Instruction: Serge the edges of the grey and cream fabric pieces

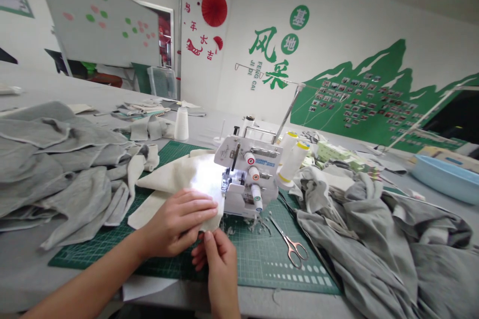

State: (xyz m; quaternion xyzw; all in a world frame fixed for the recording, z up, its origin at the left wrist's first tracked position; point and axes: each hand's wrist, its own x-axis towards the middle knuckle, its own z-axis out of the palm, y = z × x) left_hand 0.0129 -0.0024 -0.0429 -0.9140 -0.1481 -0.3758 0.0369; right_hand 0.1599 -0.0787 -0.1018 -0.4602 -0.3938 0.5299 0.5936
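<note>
A cream fabric piece lies on the green cutting mat and runs under the presser foot of a white overlock sewing machine. My left hand rests on the fabric's near edge with its fingers curled down on the cloth. My right hand is just below it, pinching the fabric's near corner between thumb and fingers. The machine's lamp lights the cloth by the needle.
Grey garments are heaped at the left and right. Scissors lie on the mat right of my hands. Thread cones stand behind the machine, a white spool farther back, a blue basin at far right.
</note>
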